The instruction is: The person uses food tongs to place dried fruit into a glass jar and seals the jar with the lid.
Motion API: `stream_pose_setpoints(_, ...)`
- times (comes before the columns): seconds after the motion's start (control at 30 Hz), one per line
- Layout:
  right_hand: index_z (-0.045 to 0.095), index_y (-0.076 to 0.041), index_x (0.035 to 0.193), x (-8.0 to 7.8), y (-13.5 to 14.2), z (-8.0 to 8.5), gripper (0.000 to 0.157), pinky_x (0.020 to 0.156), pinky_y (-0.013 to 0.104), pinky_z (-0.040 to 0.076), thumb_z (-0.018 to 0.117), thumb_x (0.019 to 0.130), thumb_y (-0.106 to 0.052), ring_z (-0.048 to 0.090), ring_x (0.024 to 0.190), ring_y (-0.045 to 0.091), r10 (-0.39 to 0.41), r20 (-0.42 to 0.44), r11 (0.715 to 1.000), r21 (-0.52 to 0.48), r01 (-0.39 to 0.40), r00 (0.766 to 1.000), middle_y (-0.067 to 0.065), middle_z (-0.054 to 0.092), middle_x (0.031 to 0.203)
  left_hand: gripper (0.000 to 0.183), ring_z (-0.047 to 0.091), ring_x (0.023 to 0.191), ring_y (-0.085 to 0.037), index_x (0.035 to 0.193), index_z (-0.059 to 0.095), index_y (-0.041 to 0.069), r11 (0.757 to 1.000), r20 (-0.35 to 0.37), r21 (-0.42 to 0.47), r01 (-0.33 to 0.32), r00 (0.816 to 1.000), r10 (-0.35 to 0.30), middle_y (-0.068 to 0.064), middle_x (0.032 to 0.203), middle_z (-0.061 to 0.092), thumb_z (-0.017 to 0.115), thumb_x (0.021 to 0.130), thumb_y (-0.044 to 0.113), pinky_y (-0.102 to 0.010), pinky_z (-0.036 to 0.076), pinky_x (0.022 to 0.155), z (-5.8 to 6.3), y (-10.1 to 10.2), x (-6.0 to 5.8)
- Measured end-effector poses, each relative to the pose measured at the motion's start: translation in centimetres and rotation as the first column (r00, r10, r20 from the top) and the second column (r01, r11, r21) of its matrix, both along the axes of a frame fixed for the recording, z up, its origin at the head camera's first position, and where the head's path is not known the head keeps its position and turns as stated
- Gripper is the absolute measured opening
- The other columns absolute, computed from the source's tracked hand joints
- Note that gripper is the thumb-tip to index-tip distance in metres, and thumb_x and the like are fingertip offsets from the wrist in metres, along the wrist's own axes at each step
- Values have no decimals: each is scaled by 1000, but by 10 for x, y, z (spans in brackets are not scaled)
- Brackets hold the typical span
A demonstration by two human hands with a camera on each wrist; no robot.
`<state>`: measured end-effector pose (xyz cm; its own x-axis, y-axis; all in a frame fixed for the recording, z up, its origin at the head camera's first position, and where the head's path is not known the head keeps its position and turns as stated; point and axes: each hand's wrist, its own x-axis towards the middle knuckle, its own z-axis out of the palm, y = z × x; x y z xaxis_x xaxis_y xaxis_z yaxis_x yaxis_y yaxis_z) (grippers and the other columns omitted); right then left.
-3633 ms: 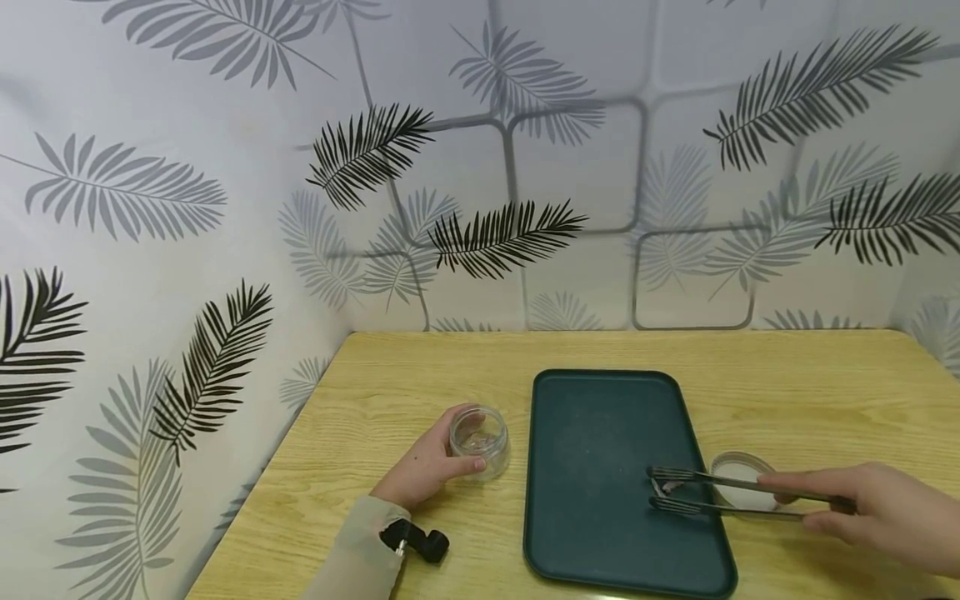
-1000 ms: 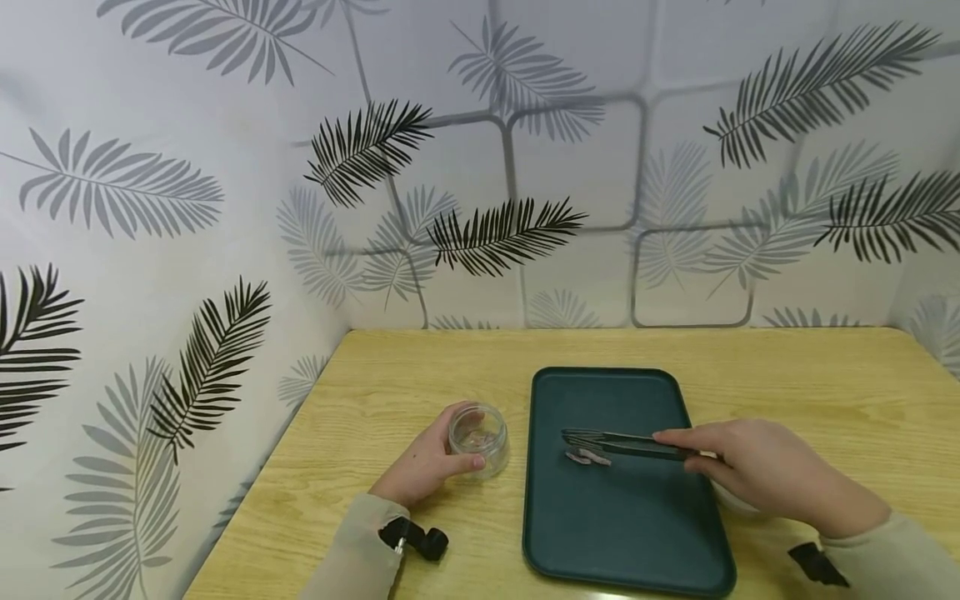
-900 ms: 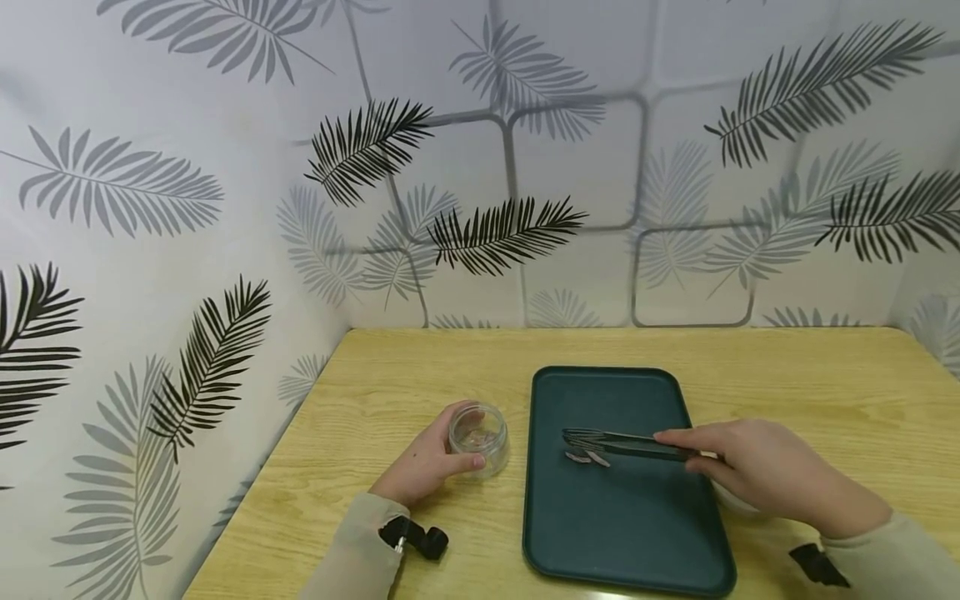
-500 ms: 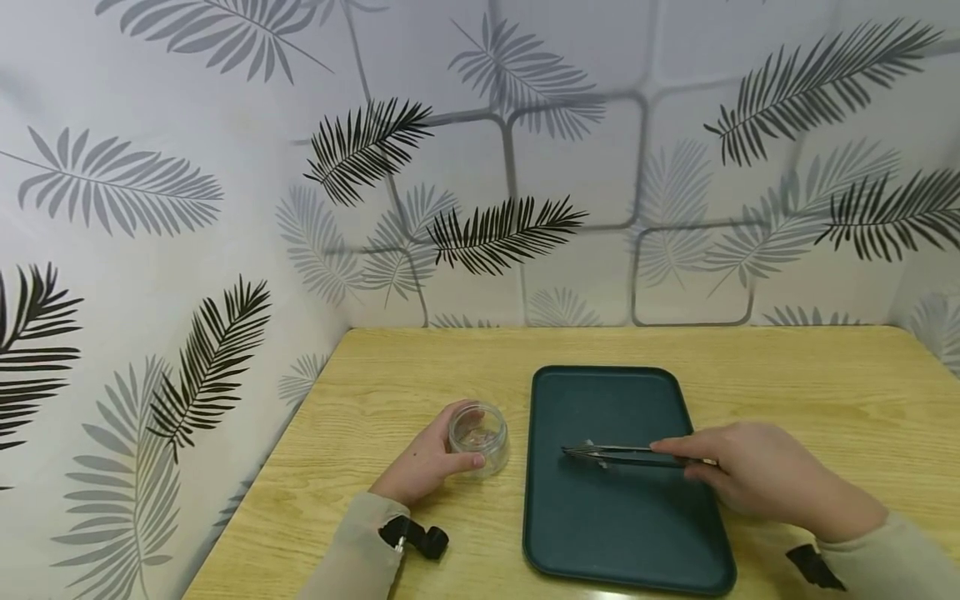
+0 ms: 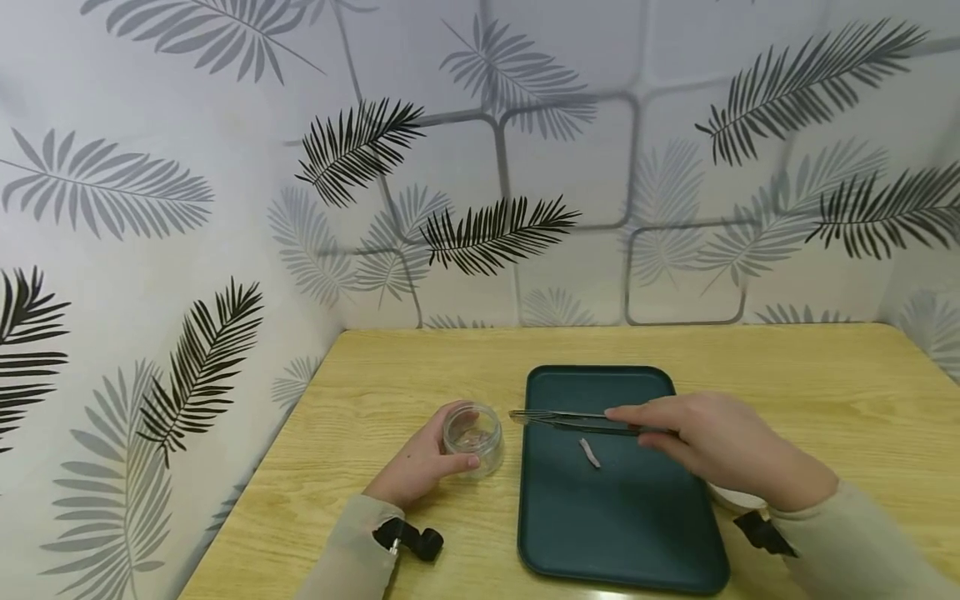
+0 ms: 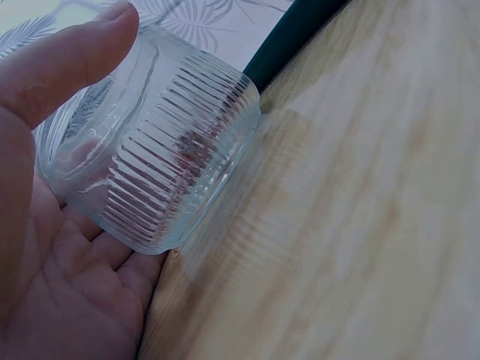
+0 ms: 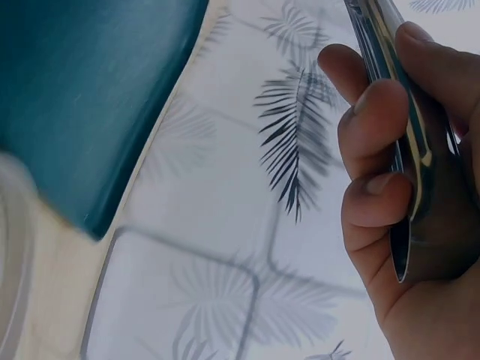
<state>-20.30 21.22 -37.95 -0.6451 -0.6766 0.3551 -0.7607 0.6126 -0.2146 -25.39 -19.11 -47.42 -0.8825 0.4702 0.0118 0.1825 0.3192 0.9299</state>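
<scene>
My left hand [image 5: 420,458] grips a clear ribbed glass jar [image 6: 176,150] standing on the table, thumb on the near side. Small reddish-dark bits show through its wall. Metal tongs [image 5: 570,419] are in my right hand [image 5: 712,442], held between thumb and curled fingers [image 7: 375,120]. Their tips, nearly together, reach over the left edge of a dark green tray [image 5: 622,533] toward the jar's mouth. Whether they pinch a piece I cannot tell. One thin pale greyish strip [image 5: 589,453] lies on the tray below the tongs.
A round white lid-like thing [image 5: 738,498] lies just right of the tray, partly hidden under my right wrist. The wooden table [image 5: 420,367] meets a leaf-patterned wall covering [image 5: 555,275] at the back and left.
The tongs went from the tray's right side to its middle, closed over two strips, then lifted left toward the jar. One strip now shows on the tray. My left hand stays put.
</scene>
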Motion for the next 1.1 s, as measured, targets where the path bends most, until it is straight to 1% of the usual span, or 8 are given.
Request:
stream_pose_setpoints(0.13,66,-26,137,-5,-19,5,47,60,25,47,76,91,-19,63,78,-2,33,-12,999,-11,-33,999,-9,73,112,82,42,140,-20,157,32,23,1000,1,1,7,1000,-7,-2,154,44,80,90,30,-46,32,112,0,-1,-1)
stream_pose_setpoints(0.23,66,-26,137,-10,-32,6,47,60,25,46,76,92,-20,63,78,-3,43,-13,999,-3,-43,999,-9,72,116,83,47,135,-20,157,31,23,1000,15,8,1,1000,-1,0,152,45,80,90,29,-44,36,110,-2,1,-1)
stream_pose_setpoints(0.33,65,-29,138,-14,-42,6,49,61,25,46,76,92,-20,62,78,-3,45,-9,999,-2,-45,999,-11,72,115,86,52,128,-22,159,29,19,1000,20,18,0,1000,0,-2,149,46,80,90,26,-44,40,106,-1,2,-1)
stream_pose_setpoints(0.53,62,-30,141,-16,-50,2,51,58,24,44,76,92,-23,59,73,-5,39,16,999,-15,-39,999,-11,72,114,88,55,126,-22,159,27,18,1000,16,1,10,1000,-10,-4,150,46,80,90,28,-45,41,105,-1,0,-2)
stream_pose_setpoints(0.67,59,-30,144,-13,-37,0,53,59,25,43,74,94,-25,55,69,-6,20,55,1000,-24,-19,998,-11,70,120,86,51,131,-21,158,29,22,1000,5,-3,11,1000,-11,-1,153,44,81,89,31,-44,39,107,1,-2,-5)
stream_pose_setpoints(0.77,56,-32,147,-10,-19,-1,54,59,25,42,72,96,-28,49,65,-5,-1,130,1000,-22,4,992,-12,69,118,83,48,135,-22,156,32,24,1000,-8,2,7,1000,-7,-1,154,45,81,89,29,-43,38,108,2,-2,-6)
stream_pose_setpoints(0.93,53,-32,149,-2,16,-6,55,60,25,41,70,96,-37,47,63,-2,-66,267,998,17,64,962,-17,66,107,82,45,137,-22,156,33,23,1000,11,11,10,1000,-10,-4,155,44,81,89,26,-36,38,107,0,-2,-4)
stream_pose_setpoints(1.1,55,-28,148,1,42,-10,57,57,25,41,68,95,-43,47,61,-1,-116,339,993,28,113,934,-20,63,98,81,45,137,-23,156,33,23,999,31,29,13,999,-14,-5,155,43,80,90,26,-31,39,106,-2,-1,-2)
